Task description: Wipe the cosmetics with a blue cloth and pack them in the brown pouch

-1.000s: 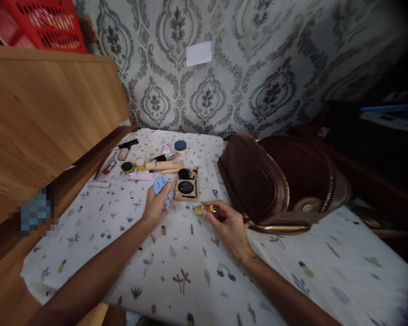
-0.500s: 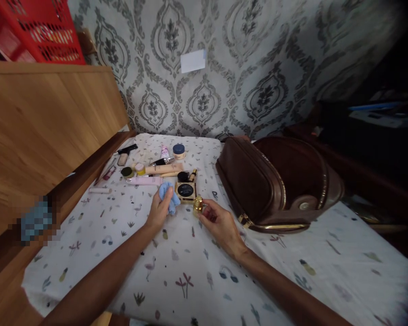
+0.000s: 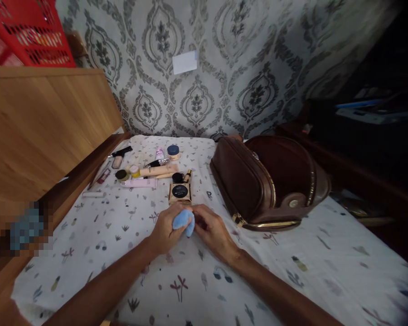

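A crumpled blue cloth (image 3: pixel 182 220) is gripped in my left hand (image 3: pixel 163 232), over the near part of the bed-like surface. My right hand (image 3: pixel 215 232) is closed right beside it, fingers meeting the cloth. The small gold-capped bottle that hand held a moment ago is now covered by the cloth and fingers. Just beyond both hands lies a square gold case with a black round top (image 3: pixel 180 192). Behind it are a black-lidded jar (image 3: pixel 177 177) and a small gold-and-black tube (image 3: pixel 188 175).
Several cosmetics lie at the back left, among them a pink tube (image 3: pixel 140 183), a peach tube (image 3: pixel 158 170) and a blue-lidded jar (image 3: pixel 173 152). An unzipped brown leather bag (image 3: pixel 246 181) stands to the right. A wooden panel (image 3: pixel 51 131) borders the left.
My hands have come together and nearer to me, away from the gold case. The blue cloth now wraps where the gold-capped bottle was visible. The view has shifted slightly.
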{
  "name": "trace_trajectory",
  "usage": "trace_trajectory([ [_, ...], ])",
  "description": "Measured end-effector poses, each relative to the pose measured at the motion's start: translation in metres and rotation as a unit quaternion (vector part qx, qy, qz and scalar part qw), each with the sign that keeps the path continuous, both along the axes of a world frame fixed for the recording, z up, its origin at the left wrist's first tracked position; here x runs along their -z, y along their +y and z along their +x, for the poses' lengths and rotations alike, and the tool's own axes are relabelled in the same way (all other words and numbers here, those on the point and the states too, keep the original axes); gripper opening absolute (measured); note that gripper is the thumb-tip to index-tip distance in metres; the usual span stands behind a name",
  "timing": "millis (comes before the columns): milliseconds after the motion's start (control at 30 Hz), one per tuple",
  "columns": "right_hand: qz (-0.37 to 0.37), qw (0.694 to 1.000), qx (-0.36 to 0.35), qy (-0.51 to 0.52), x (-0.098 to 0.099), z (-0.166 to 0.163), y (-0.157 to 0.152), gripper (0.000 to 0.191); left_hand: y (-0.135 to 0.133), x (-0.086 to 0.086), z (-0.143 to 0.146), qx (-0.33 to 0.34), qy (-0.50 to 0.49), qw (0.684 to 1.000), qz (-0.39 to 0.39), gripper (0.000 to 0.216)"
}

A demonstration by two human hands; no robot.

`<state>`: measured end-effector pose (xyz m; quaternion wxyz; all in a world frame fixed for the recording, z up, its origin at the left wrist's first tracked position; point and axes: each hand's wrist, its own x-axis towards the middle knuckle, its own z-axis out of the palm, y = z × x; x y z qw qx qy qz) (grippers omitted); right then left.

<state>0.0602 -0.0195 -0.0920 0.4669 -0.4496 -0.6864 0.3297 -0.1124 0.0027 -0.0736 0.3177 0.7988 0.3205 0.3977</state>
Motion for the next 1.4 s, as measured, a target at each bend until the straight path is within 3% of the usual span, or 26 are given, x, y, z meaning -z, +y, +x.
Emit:
trace_trajectory([
  [167,-0.025,0.998,0.033,0.045,0.001,-0.001,0.002,0.025,0.005,0.0,-0.001,-0.065,-0.037,0.995,-0.063,0.026],
  [333,-0.043,0.995,0.069,0.059,0.001,-0.001,0.003,0.002,0.036,-0.006,-0.01,-0.127,0.046,0.991,0.023,0.023],
  [433,-0.035,0.996,0.071,0.029,0.001,-0.001,0.003,0.008,0.06,-0.01,-0.012,-0.084,0.169,0.979,0.079,0.032],
  [600,-0.025,0.996,0.08,-0.029,-0.002,-0.001,0.0,0.023,0.087,-0.016,-0.008,0.007,0.303,0.95,0.075,0.048],
  [867,-0.046,0.99,0.079,-0.109,-0.007,0.003,-0.003,0.029,0.091,-0.03,0.0,0.018,0.391,0.916,0.087,0.054],
  [1033,-0.072,0.984,0.086,-0.136,-0.012,0.008,-0.002,0.034,0.099,-0.03,-0.001,0.013,0.439,0.89,0.122,0.063],
  [1133,-0.089,0.981,0.095,-0.144,-0.016,0.01,-0.002,0.034,0.1,-0.029,-0.003,0.009,0.435,0.893,0.114,0.067],
  [1233,-0.087,0.981,0.087,-0.151,-0.019,0.012,-0.004,0.035,0.095,-0.033,-0.004,0.001,0.376,0.924,0.071,0.064],
  [1400,-0.077,0.981,0.085,-0.159,-0.017,0.013,-0.006,0.031,0.076,-0.043,-0.009,-0.067,0.216,0.97,-0.089,0.049],
])
